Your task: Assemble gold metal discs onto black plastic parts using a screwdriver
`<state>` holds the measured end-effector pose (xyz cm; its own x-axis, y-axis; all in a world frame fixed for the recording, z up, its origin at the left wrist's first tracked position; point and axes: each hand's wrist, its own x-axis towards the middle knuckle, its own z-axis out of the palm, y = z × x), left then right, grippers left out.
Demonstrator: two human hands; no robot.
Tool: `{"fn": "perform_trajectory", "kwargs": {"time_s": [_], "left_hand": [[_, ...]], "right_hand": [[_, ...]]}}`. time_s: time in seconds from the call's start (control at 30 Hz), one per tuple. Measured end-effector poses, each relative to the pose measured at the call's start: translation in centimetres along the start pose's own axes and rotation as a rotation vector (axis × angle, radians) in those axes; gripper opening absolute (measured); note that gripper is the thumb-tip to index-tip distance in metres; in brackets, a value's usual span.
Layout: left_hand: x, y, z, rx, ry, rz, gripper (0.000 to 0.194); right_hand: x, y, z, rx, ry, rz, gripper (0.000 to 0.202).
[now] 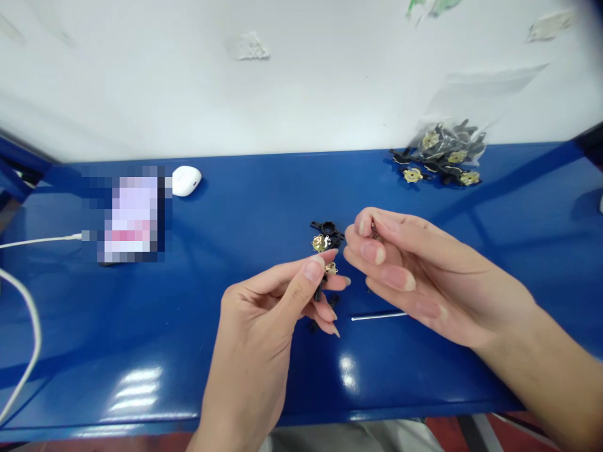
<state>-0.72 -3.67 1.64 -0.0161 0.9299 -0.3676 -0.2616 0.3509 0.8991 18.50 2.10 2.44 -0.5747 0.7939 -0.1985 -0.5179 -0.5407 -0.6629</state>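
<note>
1. While the left hand (271, 304) pinches a black-and-gold part (331, 269) between thumb and index finger, the right hand (436, 273) nips a tiny dark piece (374, 231) between closed fingertips.
2. Similar parts (319, 243) lie beyond the left fingertips, a metal rod (378, 316) below the right.

Smooth blue tabletop (226, 213), glossy (glare at seven o'clock). Centre: shiny gold metal-look disc (319, 243), matt black plastic-look parts (328, 228).

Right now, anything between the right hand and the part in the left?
No loose object visible between the right hand and the black-and-gold part; only fingertips of the left hand extend past it.
</note>
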Motion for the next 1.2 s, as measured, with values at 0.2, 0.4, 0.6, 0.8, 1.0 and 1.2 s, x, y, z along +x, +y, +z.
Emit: {"fn": "perform_trajectory", "kwargs": {"time_s": [0.2, 0.4, 0.6, 0.8, 1.0, 1.2], "left_hand": [[-0.4, 0.3, -0.2, -0.07, -0.059, -0.11, 0.021], [-0.7, 0.6, -0.4, -0.142, -0.056, -0.179, 0.028], [-0.3, 0.1, -0.2, -0.165, 0.032, -0.118, 0.021], [-0.1, -0.2, 0.1, -0.38, 0.045, -0.201, 0.017], [-0.1, 0.0, 0.2, -0.489, 0.044, -0.261, 0.018], [-0.1, 0.2, 0.3, -0.48, 0.009, -0.286, 0.016]], "right_hand": [[-0.3, 0.1, 0.2, -0.063, 0.063, 0.032, 0.032], [-0.8, -0.1, 0.4, -0.178, 0.141, 0.015, 0.041], [-1.3, 0.6, 0.3, -0.495, 0.225, -0.154, 0.02], [-1.7, 1.9, 0.7, -1.056, 0.429, -0.547, 0.004], [-2.0, 2.9, 0.1, -1.272, 0.36, -0.727, 0.014], [-2.1, 2.9, 0.0, -1.243, 0.343, -0.695, 0.028]]}}
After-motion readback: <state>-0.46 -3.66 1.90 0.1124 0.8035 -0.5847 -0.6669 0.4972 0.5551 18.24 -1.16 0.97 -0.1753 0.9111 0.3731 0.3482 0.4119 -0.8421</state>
